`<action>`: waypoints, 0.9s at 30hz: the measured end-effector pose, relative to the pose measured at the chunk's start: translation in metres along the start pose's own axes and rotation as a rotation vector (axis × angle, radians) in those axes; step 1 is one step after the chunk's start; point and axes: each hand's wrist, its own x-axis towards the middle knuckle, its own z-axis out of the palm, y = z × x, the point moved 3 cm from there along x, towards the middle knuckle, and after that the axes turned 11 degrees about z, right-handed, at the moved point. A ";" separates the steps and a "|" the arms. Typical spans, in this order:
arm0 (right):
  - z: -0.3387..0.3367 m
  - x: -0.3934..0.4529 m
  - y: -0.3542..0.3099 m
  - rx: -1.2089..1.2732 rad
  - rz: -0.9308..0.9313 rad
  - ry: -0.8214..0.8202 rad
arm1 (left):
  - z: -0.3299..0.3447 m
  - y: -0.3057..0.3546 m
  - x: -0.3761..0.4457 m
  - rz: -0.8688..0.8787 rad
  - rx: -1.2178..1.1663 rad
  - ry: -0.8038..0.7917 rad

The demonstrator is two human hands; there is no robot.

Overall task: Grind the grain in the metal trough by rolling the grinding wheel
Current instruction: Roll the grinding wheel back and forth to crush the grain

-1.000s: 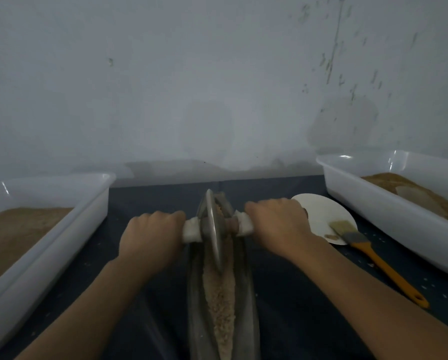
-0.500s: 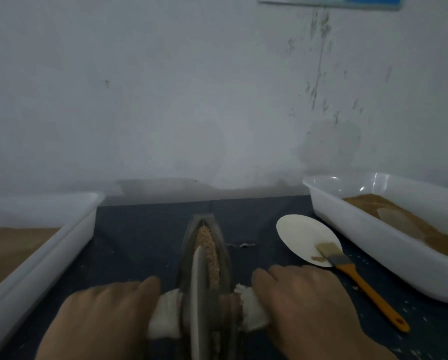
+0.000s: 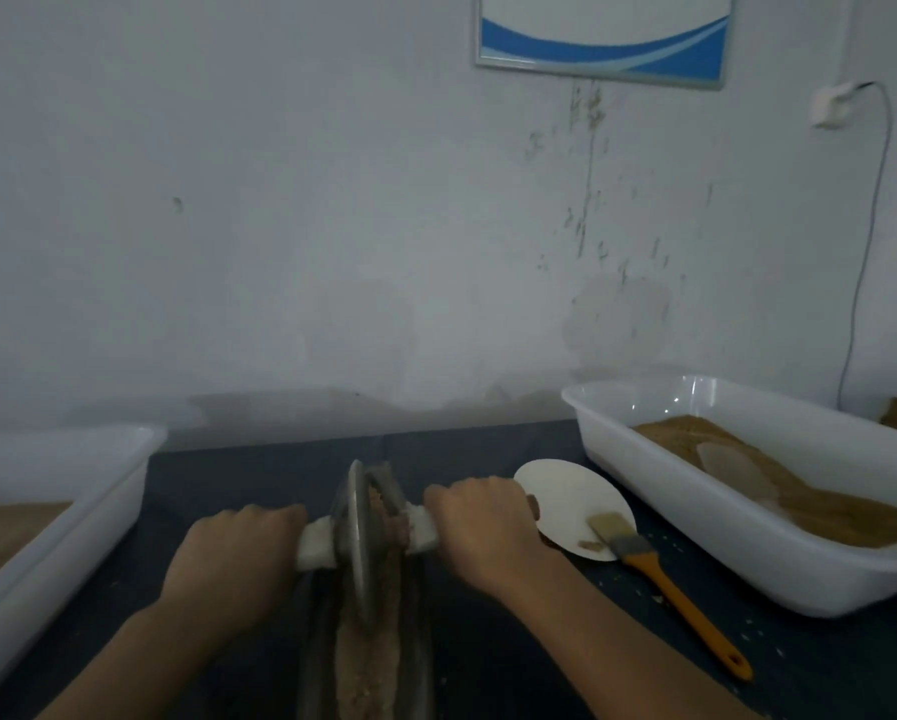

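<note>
left hand (image 3: 233, 556) and right hand (image 3: 480, 532) gripping grinding wheel (image 3: 358, 537) handles, wheel upright in metal trough (image 3: 420, 615) of grain (image 3: 368, 662)

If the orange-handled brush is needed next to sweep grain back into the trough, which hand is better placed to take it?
Right, probably. The right hand grips the wheel's white-wrapped handle beside the round white plate, where the orange-handled brush rests. The left hand is across the metal trough.

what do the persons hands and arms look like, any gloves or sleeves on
Both are bare: the left hand and right hand wear no gloves, and no rings, watch or bands show. The forearms are uncovered right down to the bottom edge of the picture, with no sleeve in view.
</note>
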 end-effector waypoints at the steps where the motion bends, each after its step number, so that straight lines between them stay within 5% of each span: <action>1: -0.001 -0.009 0.001 0.021 -0.009 -0.020 | -0.002 0.004 -0.006 0.020 0.018 -0.019; 10: -0.039 -0.076 -0.010 -0.071 -0.128 -0.007 | -0.024 0.024 -0.077 -0.059 -0.128 -0.124; 20: 0.015 0.004 0.005 -0.034 0.080 -0.017 | -0.006 0.009 0.000 -0.029 0.109 0.075; 27: 0.000 -0.036 0.005 -0.046 -0.015 -0.002 | -0.021 0.021 -0.034 0.043 0.037 -0.036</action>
